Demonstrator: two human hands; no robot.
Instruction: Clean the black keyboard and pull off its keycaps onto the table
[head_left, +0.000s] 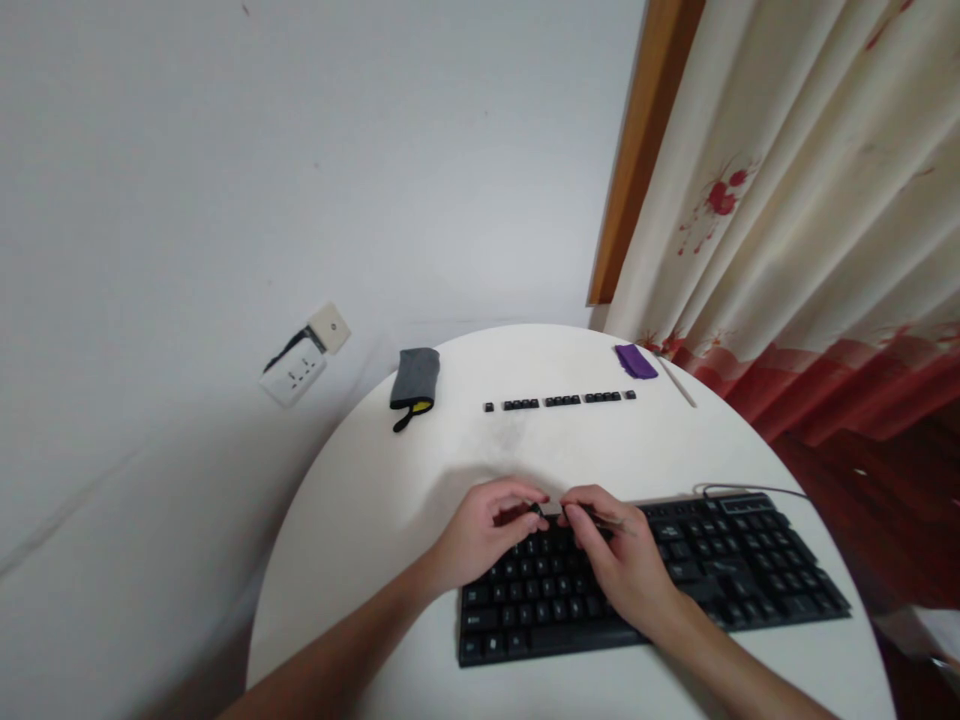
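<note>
A black computer keyboard (555,638) lies on the white round table in front of me. My left hand (491,530) is above the keyboard's upper left part, its thumb and fingers pinching a small black keycap (535,510). Just to the right, my right hand (619,555) is closed round a thin, stick-like tool (609,521), its tip pointing toward the keycap. The tool's exact kind is too small to make out. Beyond the hands, several loose black keycaps (562,401) are lined up in a row of groups.
A folded grey cloth (415,375) with yellow inside lies at the back left of the table (360,530). At the back right are a purple cloth (635,361) and a thin pale stick (677,382). The keyboard cable (750,488) runs off the right edge.
</note>
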